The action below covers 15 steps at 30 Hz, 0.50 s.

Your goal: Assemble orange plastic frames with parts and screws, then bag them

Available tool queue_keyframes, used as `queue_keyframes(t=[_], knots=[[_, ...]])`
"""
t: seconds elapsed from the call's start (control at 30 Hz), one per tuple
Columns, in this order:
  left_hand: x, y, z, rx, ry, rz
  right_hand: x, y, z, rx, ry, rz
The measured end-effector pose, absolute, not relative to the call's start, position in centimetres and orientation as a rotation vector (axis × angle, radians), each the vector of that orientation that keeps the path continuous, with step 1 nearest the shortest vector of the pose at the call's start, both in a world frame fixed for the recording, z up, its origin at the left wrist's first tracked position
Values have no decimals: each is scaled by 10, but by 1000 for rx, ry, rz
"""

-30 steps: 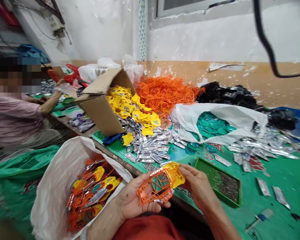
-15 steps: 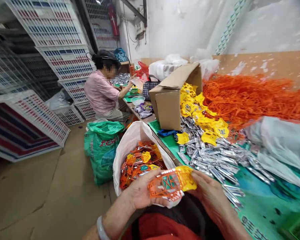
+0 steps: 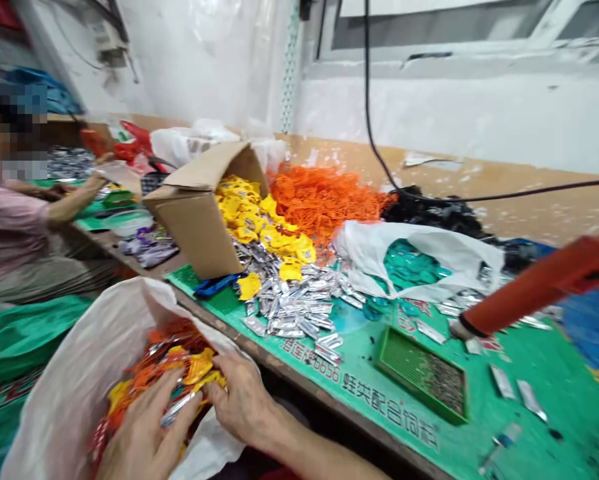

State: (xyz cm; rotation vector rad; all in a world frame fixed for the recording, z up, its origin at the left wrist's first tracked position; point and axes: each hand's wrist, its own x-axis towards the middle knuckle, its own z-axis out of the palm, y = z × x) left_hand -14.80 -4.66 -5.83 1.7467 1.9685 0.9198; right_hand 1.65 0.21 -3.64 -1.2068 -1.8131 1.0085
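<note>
Both my hands are down in a white plastic bag at the lower left, which holds several orange-and-yellow plastic pieces and silver packets. My left hand lies on the pile with its fingers stretched out. My right hand is beside it, and its bent fingertips pinch a yellow-ended piece at the top of the pile. The lower part of the bag is hidden behind my hands.
A green-covered table carries a tipped cardboard box spilling yellow parts, an orange pile, silver packets, a bag of teal parts, a green tray and an orange tool handle. A co-worker sits at the left.
My hands have carried the orange-and-yellow piece from in front of me down into the white bag. The camera swung left, then back towards the table.
</note>
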Motion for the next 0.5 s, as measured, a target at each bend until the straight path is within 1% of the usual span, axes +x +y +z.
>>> queue_keyframes(t=[0.07,0.13,0.3,0.4,0.5], knots=[[-120,-42,-62,1767,1797,868,55,0,-22,-1251,-1882,875],[-88,-37,-56,1743,1592,818,107,5,-9,-1388,-1862,707],[-16,-21,-24,1773,1247,715,247,38,3,-1966,-1738,288],[13,-16,-8,1867,1101,671,288,53,-5,-2188,-1842,222],[33,-3,2,2007,1034,669,293,65,-17,-2295,-1990,220]])
